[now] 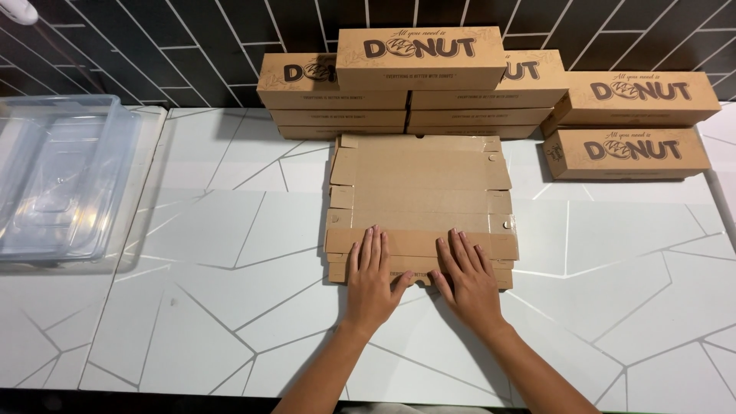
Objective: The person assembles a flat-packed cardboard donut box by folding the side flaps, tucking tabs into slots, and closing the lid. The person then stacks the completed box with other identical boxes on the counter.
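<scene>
- Two bare hands press flat on the near edge of an unfolded cardboard box blank [420, 192], which lies in the middle of the white tabletop [215, 307].
- The left hand [371, 280] lies palm down, its fingers [373, 247] straight and close together on the folded front flap [420, 244]; they grip nothing.
- The right hand [469, 280] lies just beside it, palm down, fingers slightly fanned on the same flap, also gripping nothing.
- The thumbs of both hands point inward and nearly meet at the blank's near edge.
- Behind the blank, touching its far edge, stands a stack of closed brown boxes [414, 84] against the dark tiled wall [153, 38].
- To the right, two more closed boxes [629, 126] sit one on the other, near the blank but apart from it.
- At the far left rests a clear plastic container [61, 176], well apart from both hands.
</scene>
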